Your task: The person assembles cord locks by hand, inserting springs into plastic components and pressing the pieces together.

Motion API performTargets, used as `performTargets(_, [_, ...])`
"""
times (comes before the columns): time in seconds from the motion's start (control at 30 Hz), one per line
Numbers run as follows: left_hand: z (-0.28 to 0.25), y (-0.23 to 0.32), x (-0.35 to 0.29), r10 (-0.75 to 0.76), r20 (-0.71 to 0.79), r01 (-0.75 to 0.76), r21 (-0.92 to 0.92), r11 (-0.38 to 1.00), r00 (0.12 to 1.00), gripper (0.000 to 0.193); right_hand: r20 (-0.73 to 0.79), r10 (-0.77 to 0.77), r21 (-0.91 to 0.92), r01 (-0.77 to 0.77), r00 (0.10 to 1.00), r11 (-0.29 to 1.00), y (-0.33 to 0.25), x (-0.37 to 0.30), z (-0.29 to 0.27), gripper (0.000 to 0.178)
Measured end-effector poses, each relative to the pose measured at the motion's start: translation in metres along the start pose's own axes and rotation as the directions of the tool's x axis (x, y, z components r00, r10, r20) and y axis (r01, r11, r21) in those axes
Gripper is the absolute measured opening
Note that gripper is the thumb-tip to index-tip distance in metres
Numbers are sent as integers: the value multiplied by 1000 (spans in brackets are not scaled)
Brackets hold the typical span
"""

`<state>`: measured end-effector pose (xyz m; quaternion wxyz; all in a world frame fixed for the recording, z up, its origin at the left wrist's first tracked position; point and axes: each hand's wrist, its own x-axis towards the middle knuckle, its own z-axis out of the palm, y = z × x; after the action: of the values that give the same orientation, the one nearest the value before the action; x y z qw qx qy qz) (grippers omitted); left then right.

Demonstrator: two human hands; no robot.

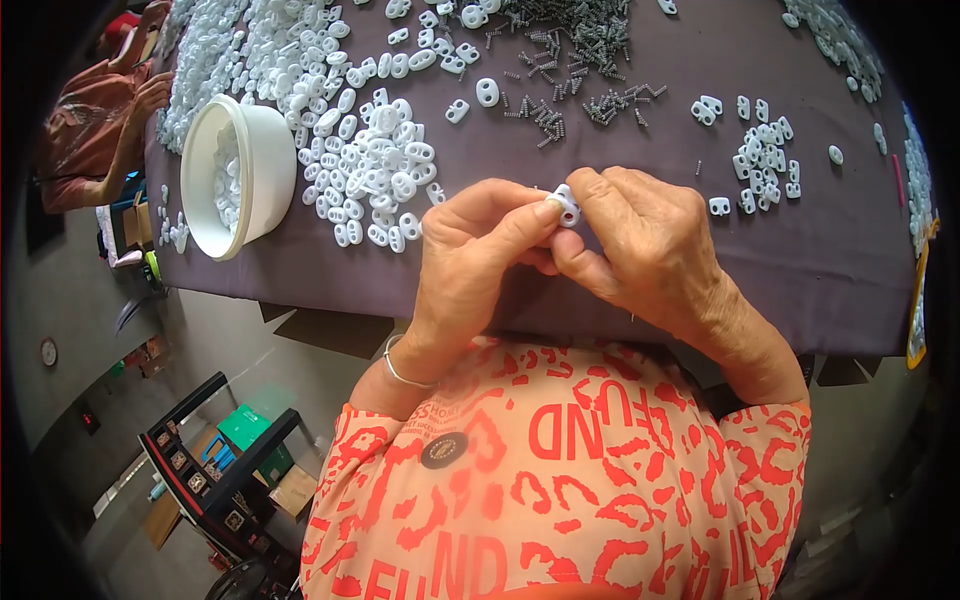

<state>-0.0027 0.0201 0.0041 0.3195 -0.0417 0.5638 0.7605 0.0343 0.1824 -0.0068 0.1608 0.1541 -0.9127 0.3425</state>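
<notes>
Between both hands, over the near part of the table, is a small white plastic cord lock (566,208) with two holes. My left hand (475,250) pinches it between thumb and index finger from the left. The thumb and curled index finger of my right hand (645,240) close on it from the right. My fingers cover part of it. Beyond my left hand lies a pile of white two-hole pieces (370,165). Farther away, dark metal springs (575,50) lie in a loose heap. To the right sits a smaller group of white cord locks (762,160).
A white tub (270,170) lies tipped on its side at the left, with white pieces inside. Larger heaps of white pieces (270,45) stretch along the far left of the dark tablecloth (620,145). Another person (90,130) is at the far left edge.
</notes>
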Motion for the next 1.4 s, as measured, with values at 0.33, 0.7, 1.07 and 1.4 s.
performTargets(0.33, [-2,-3,-2,5,3,-5,90,996,1000,11,48,-14,119,8,999,993,2,1,-2,18])
performTargets(0.7, [-2,-9,-4,124,-23,-119,156,981,992,8,44,-70,182,61,997,981,6,-1,8,12])
performTargets(1.07, [-3,-13,-5,205,-5,-201,182,963,979,7,25,-108,108,104,994,989,3,-3,11,18])
performTargets(1.4, [-4,-12,-4,234,21,-234,157,959,972,8,23,-122,68,121,992,990,1,-5,14,21])
